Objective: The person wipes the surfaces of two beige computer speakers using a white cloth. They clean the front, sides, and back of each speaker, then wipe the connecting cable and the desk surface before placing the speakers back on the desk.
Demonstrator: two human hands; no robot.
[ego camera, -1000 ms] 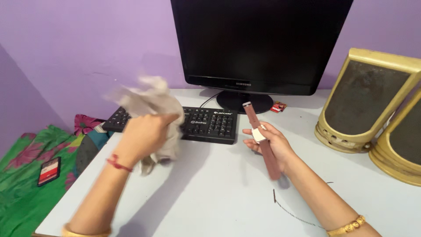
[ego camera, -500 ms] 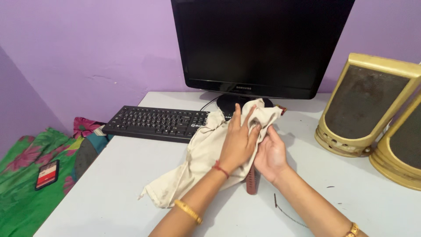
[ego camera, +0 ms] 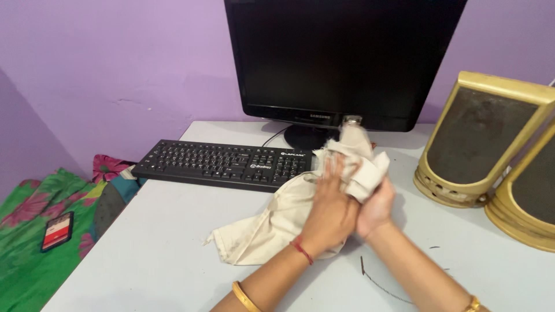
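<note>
Both hands (ego camera: 347,202) wrap cloth (ego camera: 272,225) mid-desk (ego camera: 173,254), w/ keyboard (ego camera: 222,164) just behind.

A dark, black-framed monitor screen (ego camera: 341,58) is set at the desk's back, and a lit red-and-white phone screen (ego camera: 56,231) is seen far left.

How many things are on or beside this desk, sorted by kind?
Screens: 1, monitor
Keyboards: 1, black keyboard
Speakers: 2, yellow speaker and second speaker
Cloths: 1, beige cloth, pressed by left hand against right hand
Phones: 1, phone
Total: 6
</note>
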